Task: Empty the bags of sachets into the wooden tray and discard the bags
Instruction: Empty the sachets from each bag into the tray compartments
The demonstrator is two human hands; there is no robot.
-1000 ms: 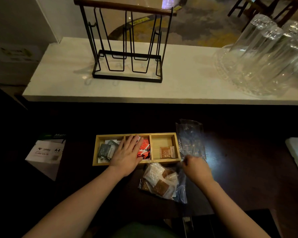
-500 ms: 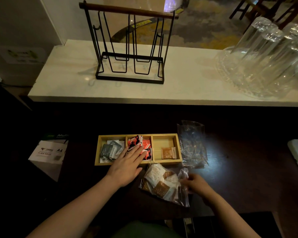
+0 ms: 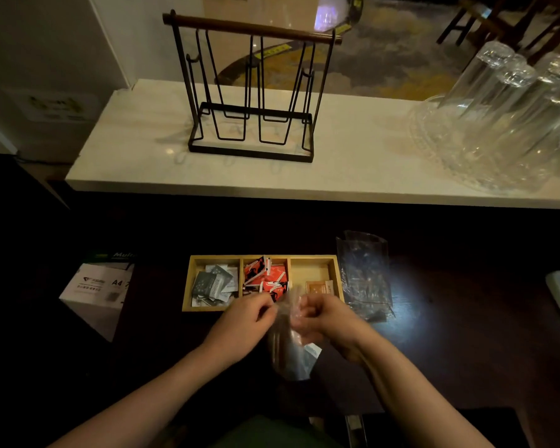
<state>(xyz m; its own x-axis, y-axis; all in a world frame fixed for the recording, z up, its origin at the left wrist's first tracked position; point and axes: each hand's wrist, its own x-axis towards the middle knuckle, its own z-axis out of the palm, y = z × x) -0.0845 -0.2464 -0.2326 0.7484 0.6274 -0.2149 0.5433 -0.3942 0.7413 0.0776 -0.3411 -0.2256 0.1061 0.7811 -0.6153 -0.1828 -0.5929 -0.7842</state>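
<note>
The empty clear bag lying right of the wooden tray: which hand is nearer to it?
Right. The right hand sits just left of the empty clear bag, near its lower edge, while the left hand is farther left, in front of the wooden tray.

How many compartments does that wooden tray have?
3. The wooden tray has a left compartment with grey sachets, a middle one with red sachets, and a right one holding a brown sachet.
</note>
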